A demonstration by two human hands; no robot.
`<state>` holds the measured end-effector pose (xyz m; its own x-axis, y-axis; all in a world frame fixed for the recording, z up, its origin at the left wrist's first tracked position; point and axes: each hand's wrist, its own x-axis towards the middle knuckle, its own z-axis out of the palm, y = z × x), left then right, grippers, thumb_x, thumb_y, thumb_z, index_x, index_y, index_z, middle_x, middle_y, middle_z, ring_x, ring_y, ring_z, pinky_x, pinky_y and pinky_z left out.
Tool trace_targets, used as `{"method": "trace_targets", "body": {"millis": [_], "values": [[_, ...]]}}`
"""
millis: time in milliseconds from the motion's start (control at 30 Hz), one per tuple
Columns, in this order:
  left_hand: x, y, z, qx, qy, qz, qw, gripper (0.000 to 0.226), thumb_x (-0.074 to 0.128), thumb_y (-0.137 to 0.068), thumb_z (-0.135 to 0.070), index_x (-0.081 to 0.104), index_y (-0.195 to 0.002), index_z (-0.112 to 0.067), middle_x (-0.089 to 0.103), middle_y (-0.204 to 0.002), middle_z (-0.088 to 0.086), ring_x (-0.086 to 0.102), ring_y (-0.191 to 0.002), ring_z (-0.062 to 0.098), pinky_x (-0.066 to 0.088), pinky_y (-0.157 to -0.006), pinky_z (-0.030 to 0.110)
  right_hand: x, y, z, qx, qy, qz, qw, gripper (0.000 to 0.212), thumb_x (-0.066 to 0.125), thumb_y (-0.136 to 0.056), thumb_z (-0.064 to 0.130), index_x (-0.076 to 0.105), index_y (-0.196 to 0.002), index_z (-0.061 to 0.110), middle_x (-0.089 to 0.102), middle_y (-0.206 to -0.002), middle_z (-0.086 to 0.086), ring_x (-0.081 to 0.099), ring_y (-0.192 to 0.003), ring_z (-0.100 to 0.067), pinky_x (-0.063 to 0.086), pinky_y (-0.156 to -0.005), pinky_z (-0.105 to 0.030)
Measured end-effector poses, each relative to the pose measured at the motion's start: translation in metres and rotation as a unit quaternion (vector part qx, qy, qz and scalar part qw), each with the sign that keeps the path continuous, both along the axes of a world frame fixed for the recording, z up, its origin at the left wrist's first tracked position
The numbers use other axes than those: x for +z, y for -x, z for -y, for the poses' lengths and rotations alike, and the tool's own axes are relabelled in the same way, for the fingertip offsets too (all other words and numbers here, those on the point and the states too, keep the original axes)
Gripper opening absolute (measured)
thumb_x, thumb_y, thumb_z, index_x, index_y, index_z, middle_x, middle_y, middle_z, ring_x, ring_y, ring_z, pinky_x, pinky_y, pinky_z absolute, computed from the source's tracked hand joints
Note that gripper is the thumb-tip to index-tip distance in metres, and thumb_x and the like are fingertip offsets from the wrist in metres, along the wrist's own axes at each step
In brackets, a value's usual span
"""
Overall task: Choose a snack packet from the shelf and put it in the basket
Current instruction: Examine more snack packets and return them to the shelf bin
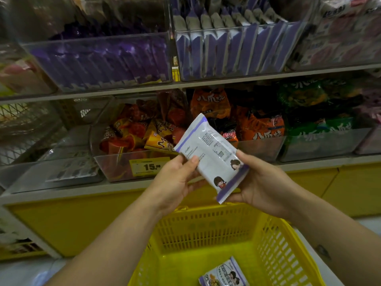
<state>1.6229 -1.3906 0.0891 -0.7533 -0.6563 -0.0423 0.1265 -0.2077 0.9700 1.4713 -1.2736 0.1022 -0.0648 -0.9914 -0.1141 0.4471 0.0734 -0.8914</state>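
head view is taking in one shelf unit (pixel 185 85) with two tiers of clear bins. on the upper tier, one bin of dark purple packets (pixel 99 60) is sitting just beside one bin of white-and-purple packets (pixel 226 54) standing upright in rows. on the lower tier, three bins are lying side by side: red-and-yellow cone packets (pixel 140 133), orange packets (pixel 259 129) and green packets (pixel 317 124).

one yellow plastic basket (pixel 274 250) is sitting below the hands, in front of the shelf's yellow base.

two bare forearms are reaching up from the bottom corners and meeting above the basket. the left hand (pixel 173 182) is pinching the snack packet (pixel 212 153) at its left edge, thumb lying on the printed face and fingers curling behind. the right hand (pixel 261 182) is gripping the packet's lower right end, thumb resting on the edge and fingers wrapping underneath.

this one white-and-purple packet is hanging in the air between both hands, tilted with its upper end pointing up and left, its printed back facing the camera, in front of the lower tier and above the basket's far rim.

a second packet (pixel 223 273) of the same colours is lying flat on the basket floor near the bottom edge.

one yellow price tag (pixel 149 166) reading 15 is sticking to the front of the cone-packet bin, just left of the left hand.
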Motion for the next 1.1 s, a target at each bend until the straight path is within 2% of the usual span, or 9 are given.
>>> {"method": "trace_targets", "body": {"millis": [100, 167, 300, 500, 567, 633, 767, 867, 1100], "values": [[-0.002, 0.003, -0.009, 0.087, 0.151, 0.103, 0.979, 0.029, 0.048, -0.099, -0.026, 0.052, -0.128, -0.026, 0.065, -0.12, -0.003, 0.065, -0.104, 0.009, 0.057, -0.083, 0.034, -0.004, -0.003, 0.0, -0.014, 0.022, -0.086, 0.996, 0.036, 0.05, -0.085, 0.044, 0.06, -0.119, 0.038, 0.07, -0.117, 0.0, 0.067, -0.109, -0.022, 0.056, -0.089, -0.047], [-0.006, 0.005, -0.014, 0.106, 0.201, 0.105, 0.968, 0.041, 0.055, -0.097, -0.024, 0.044, -0.135, -0.033, 0.061, -0.123, -0.008, 0.065, -0.103, 0.008, 0.058, -0.083, 0.036, -0.007, -0.008, 0.002, -0.039, 0.034, -0.149, 0.988, 0.037, 0.049, -0.087, 0.045, 0.057, -0.123, 0.04, 0.07, -0.118, 0.002, 0.066, -0.109, -0.021, 0.055, -0.091, -0.045], [-0.011, 0.009, -0.022, 0.024, 0.115, 0.057, 0.991, 0.08, 0.071, -0.081, -0.034, 0.025, -0.147, -0.041, 0.057, -0.13, -0.008, 0.063, -0.111, 0.01, 0.058, -0.082, 0.034, -0.011, -0.014, 0.005, -0.087, 0.045, -0.252, 0.963, 0.029, 0.044, -0.099, 0.035, 0.058, -0.123, 0.041, 0.07, -0.116, 0.005, 0.067, -0.105, -0.02, 0.054, -0.093, -0.044], [-0.016, 0.014, -0.02, 0.067, 0.035, 0.073, 0.994, 0.114, 0.075, -0.061, -0.028, 0.007, -0.153, -0.035, 0.053, -0.134, 0.0, 0.064, -0.11, 0.02, 0.058, -0.084, 0.041, -0.01, -0.018, 0.003, -0.061, 0.055, -0.296, 0.952, 0.028, 0.046, -0.099, 0.031, 0.061, -0.113, 0.051, 0.07, -0.112, 0.016, 0.067, -0.102, -0.008, 0.055, -0.081, -0.025], [-0.017, 0.013, -0.018, 0.067, -0.009, 0.057, 0.996, 0.104, 0.075, -0.071, -0.016, 0.013, -0.153, -0.03, 0.06, -0.129, 0.004, 0.068, -0.103, 0.021, 0.059, -0.076, 0.038, -0.008, -0.019, 0.001, -0.044, 0.062, -0.308, 0.948, 0.031, 0.048, -0.099, 0.027, 0.061, -0.114, 0.05, 0.07, -0.113, 0.018, 0.066, -0.103, -0.003, 0.053, -0.079, -0.017], [-0.015, 0.01, -0.015, 0.062, -0.032, 0.042, 0.997, 0.073, 0.068, -0.083, -0.008, 0.034, -0.146, -0.023, 0.068, -0.118, 0.005, 0.072, -0.094, 0.022, 0.057, -0.068, 0.034, -0.008, -0.019, 0.001, -0.035, 0.069, -0.317, 0.945, 0.031, 0.049, -0.098, 0.027, 0.06, -0.12, 0.045, 0.068, -0.117, 0.016, 0.064, -0.108, -0.004, 0.053, -0.086, -0.018], [-0.01, 0.006, -0.009, 0.058, -0.07, 0.023, 0.996, 0.03, 0.053, -0.09, -0.014, 0.065, -0.118, -0.016, 0.072, -0.11, 0.007, 0.073, -0.087, 0.025, 0.057, -0.064, 0.032, -0.005, -0.017, 0.001, -0.017, 0.069, -0.304, 0.95, 0.03, 0.051, -0.093, 0.034, 0.063, -0.114, 0.054, 0.067, -0.119, 0.017, 0.064, -0.108, -0.005, 0.054, -0.09, -0.024], [-0.01, 0.003, -0.005, 0.066, -0.083, 0.009, 0.994, 0.027, 0.048, -0.093, -0.021, 0.075, -0.096, -0.02, 0.073, -0.102, 0.003, 0.073, -0.083, 0.027, 0.057, -0.064, 0.036, -0.003, -0.015, 0.0, -0.004, 0.061, -0.286, 0.956, 0.031, 0.052, -0.088, 0.039, 0.063, -0.113, 0.054, 0.068, -0.12, 0.013, 0.063, -0.111, -0.011, 0.05, -0.097, -0.036], [-0.005, -0.001, -0.003, 0.057, -0.053, 0.018, 0.997, 0.035, 0.045, -0.095, -0.043, 0.066, -0.11, -0.019, 0.071, -0.096, 0.002, 0.073, -0.082, 0.026, 0.056, -0.062, 0.034, -0.002, -0.011, -0.003, -0.003, 0.058, -0.226, 0.972, 0.039, 0.052, -0.088, 0.035, 0.059, -0.127, 0.038, 0.067, -0.122, 0.004, 0.061, -0.114, -0.023, 0.046, -0.099, -0.044]]}}
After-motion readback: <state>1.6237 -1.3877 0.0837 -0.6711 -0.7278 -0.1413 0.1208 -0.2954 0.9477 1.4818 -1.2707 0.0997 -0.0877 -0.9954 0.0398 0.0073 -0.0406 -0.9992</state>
